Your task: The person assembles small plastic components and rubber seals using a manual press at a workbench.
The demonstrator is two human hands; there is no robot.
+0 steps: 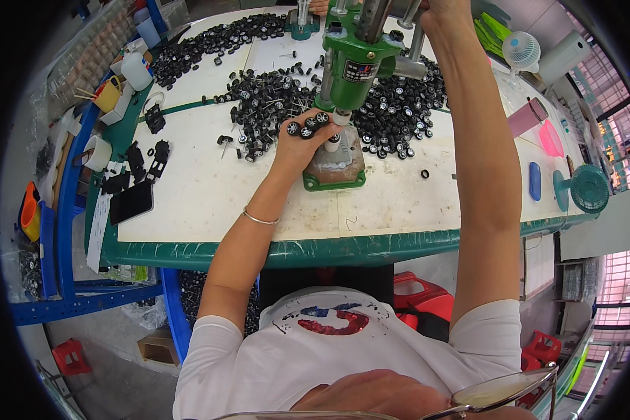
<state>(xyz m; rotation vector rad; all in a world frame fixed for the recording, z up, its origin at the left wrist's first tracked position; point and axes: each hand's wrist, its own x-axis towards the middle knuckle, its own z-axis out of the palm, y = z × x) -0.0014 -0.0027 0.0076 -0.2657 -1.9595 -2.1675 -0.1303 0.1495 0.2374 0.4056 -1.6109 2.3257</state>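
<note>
My left hand (302, 143) is closed around several small black toy wheels (306, 131) with silver hubs. Its fingertips reach under the ram of a green bench press (357, 70), beside a white post (332, 144) with a wheel at its top. Under the post lies the press's metal base plate (336, 166). High up at the picture's edge, my right hand (444, 12) is closed at the press's lever (418, 40); part of that hand is cut off. Piles of wheels, some on thin axles, lie left (262, 105) and right (402, 112) of the press.
One loose black ring (425, 173) lies on the white tabletop (399, 210). To the left are a dark phone (131, 203), black plastic parts (159, 159) and a white bottle (136, 70). A teal fan (588, 189) and a blue case (535, 182) are at the right. Another press (302, 24) stands behind.
</note>
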